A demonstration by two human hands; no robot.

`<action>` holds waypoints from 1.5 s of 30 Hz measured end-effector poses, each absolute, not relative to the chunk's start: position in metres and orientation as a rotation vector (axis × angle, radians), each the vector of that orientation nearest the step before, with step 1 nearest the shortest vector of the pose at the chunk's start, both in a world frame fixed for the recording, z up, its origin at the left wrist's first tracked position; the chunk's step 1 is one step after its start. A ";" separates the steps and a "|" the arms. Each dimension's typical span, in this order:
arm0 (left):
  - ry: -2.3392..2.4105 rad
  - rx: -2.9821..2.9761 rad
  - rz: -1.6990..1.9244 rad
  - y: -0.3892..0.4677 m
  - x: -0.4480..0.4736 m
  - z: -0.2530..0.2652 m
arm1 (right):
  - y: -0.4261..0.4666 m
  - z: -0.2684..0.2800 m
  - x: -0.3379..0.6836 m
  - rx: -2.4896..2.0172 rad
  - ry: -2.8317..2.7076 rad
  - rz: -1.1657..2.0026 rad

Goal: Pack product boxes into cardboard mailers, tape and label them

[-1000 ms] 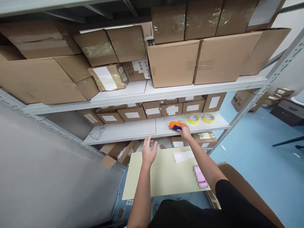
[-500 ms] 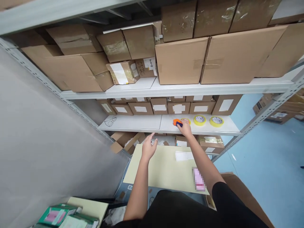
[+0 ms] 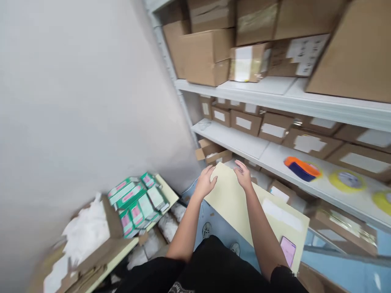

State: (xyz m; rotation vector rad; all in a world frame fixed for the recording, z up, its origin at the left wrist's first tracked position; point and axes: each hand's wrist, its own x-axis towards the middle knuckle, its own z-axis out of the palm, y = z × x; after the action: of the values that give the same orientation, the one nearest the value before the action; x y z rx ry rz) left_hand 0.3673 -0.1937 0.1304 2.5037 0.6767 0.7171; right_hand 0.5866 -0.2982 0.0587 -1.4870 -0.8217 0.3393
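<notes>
Both hands are raised over the pale yellow board (image 3: 232, 199), apart from each other, palms turned inward. My left hand (image 3: 205, 182) is open with its thumb spread and holds nothing. Over the board's far edge, my right hand (image 3: 243, 175) is open too, fingers apart and nothing in it. An orange and dark blue tape dispenser (image 3: 301, 169) lies on the shelf to the right, beside a roll of yellow tape (image 3: 347, 180). A pink-screened phone (image 3: 288, 250) and a strip of white paper (image 3: 282, 215) rest on the board's right part.
Several green and white boxes (image 3: 131, 197) are piled on a second board at the left. An open carton with white filling (image 3: 87, 228) stands nearer. Shelves (image 3: 241, 142) full of cardboard boxes rise ahead and right, beside a grey wall (image 3: 91, 89).
My view has swung left and down, bringing the green boxes into full sight. My right hand has let go of the tape dispenser on the shelf and moved back over the board.
</notes>
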 end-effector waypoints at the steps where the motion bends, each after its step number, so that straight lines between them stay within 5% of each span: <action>1: 0.754 2.497 0.729 -0.185 0.346 0.127 | -0.285 0.052 0.570 -1.472 -0.842 0.396; 25: 1.762 1.786 0.942 -0.004 -0.099 0.005 | 0.017 -0.006 0.145 -1.299 -1.384 0.962; 36: 2.115 1.358 0.620 0.054 -0.130 -0.047 | 0.063 -0.063 0.085 -1.451 -1.502 1.009; 45: 2.172 0.985 0.857 0.059 -0.117 -0.074 | 0.098 -0.107 0.084 -1.660 -1.551 1.054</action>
State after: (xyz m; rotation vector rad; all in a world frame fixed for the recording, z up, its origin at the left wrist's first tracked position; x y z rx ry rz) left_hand -0.1167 0.0589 -0.0737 0.9848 2.1721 0.8566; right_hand 0.0843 0.0975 -0.1072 -1.6604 -1.5509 1.0539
